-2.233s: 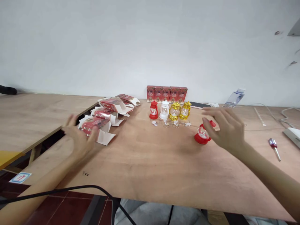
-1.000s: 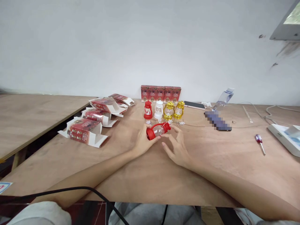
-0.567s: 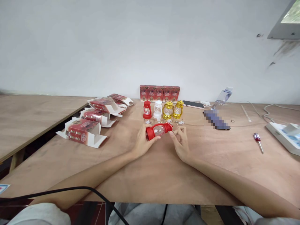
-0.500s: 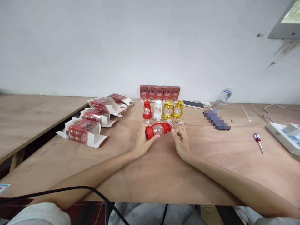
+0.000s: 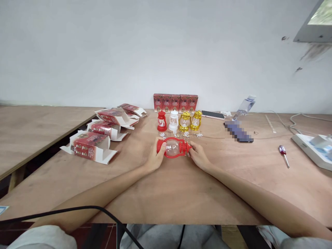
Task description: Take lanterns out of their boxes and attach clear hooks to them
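Left hand (image 5: 155,158) and right hand (image 5: 199,156) grip red lantern (image 5: 173,148) sideways, at opposite ends; fingertips hidden behind it.

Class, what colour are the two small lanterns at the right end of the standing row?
Gold: both small gold lanterns shine metallic yellow, seen in the head view.

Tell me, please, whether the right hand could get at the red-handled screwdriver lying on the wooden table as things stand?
Probably yes: bare table lies between the right hand and the red-handled screwdriver, but that hand now holds the red toy lantern.
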